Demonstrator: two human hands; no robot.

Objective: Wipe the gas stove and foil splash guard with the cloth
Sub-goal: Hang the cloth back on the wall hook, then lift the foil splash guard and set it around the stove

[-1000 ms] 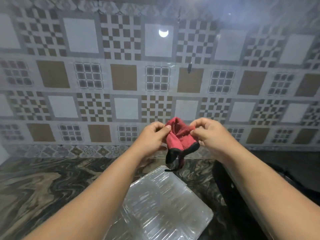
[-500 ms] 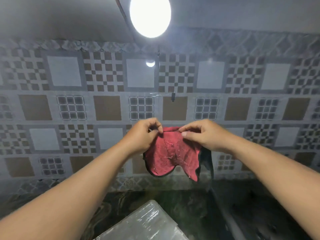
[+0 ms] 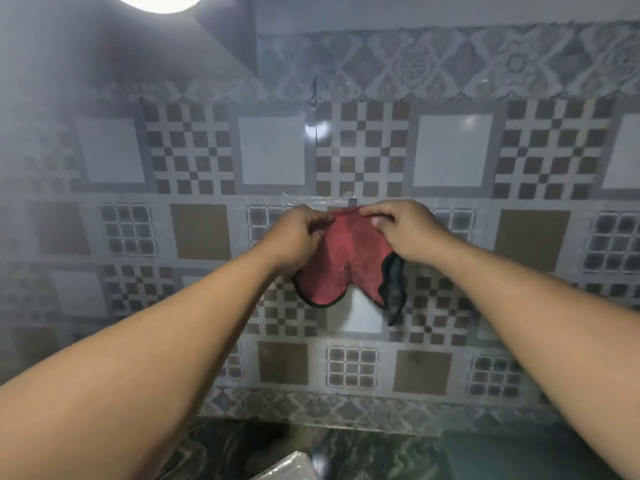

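A red cloth (image 3: 341,263) with a dark edge hangs in front of the patterned tile wall. My left hand (image 3: 294,237) pinches its upper left edge and my right hand (image 3: 401,230) pinches its upper right edge. The cloth is spread between them, and a dark corner dangles below my right hand. A clear, shiny sheet (image 3: 450,150) covers the patterned tiles behind the cloth. The gas stove is not visible in this view.
A dark marbled countertop (image 3: 381,455) runs along the bottom. The corner of a clear plastic-wrapped block (image 3: 291,469) pokes in at the bottom edge. A bright lamp (image 3: 156,1) glares at the top left.
Both hands have lifted the cloth higher up the wall and spread it out from a bunched state. The view has tilted up, so the countertop and plastic block have slid mostly out of sight.
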